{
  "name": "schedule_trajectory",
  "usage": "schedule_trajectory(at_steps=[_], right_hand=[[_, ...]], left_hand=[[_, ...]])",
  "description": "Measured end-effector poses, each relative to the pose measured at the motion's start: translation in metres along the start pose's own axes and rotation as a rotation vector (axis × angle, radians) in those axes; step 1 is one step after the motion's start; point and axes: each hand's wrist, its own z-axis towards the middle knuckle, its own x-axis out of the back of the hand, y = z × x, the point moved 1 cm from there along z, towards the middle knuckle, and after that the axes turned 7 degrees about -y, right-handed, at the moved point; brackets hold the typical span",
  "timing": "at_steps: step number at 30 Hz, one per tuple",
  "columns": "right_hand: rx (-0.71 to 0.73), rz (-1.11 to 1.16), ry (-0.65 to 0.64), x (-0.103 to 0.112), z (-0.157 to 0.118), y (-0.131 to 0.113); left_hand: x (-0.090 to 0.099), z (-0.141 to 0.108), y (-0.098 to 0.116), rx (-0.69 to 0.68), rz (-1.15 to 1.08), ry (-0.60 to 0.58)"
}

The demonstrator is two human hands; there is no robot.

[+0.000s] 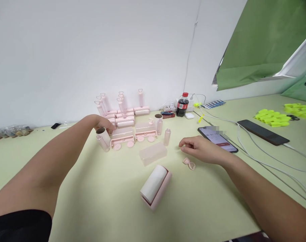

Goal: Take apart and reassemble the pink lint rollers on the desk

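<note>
My left hand (104,123) reaches to the back left, beside a cardboard-cored roll (103,135) and a clear pink cover (122,133); its fingertips are partly hidden, so I cannot tell what they grip. My right hand (195,148) hovers over the table with loosely bent fingers and nothing in them. Just below it lies a pink heart-shaped handle piece (189,163). In front, a white roll (154,183) sits in a pink holder (160,195). Behind that are a translucent pink cover (153,153) and a small upright clear pink bottle (167,137).
Pink holder bases (122,142) with round discs stand behind. Assembled pink roll holders (125,121) with upright heart-topped handles line the wall. A cola bottle (182,105), a phone showing a timer (218,139), a dark power bank (262,132), cables and yellow-green pieces (271,117) lie to the right.
</note>
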Motion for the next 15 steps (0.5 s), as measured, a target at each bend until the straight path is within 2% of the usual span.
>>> schedule_trajectory(at_steps=[2, 5, 9, 11, 15], right_hand=[[-0.027, -0.025, -0.012, 0.002, -0.001, 0.001], [-0.07, -0.028, -0.085, 0.004, -0.005, 0.0], [-0.087, -0.03, -0.217, 0.002, -0.009, -0.001], [-0.096, -0.055, -0.246, -0.003, -0.009, 0.0], [-0.068, -0.029, -0.3, -0.01, -0.004, 0.003]], left_hand=[[0.003, 0.005, -0.001, 0.052, -0.056, -0.124], [0.008, 0.011, -0.002, 0.097, -0.049, -0.133], [0.011, 0.015, -0.003, 0.083, -0.012, -0.166], [0.012, 0.015, -0.003, 0.084, 0.016, -0.138], [0.014, 0.014, -0.002, 0.065, 0.105, 0.039]])
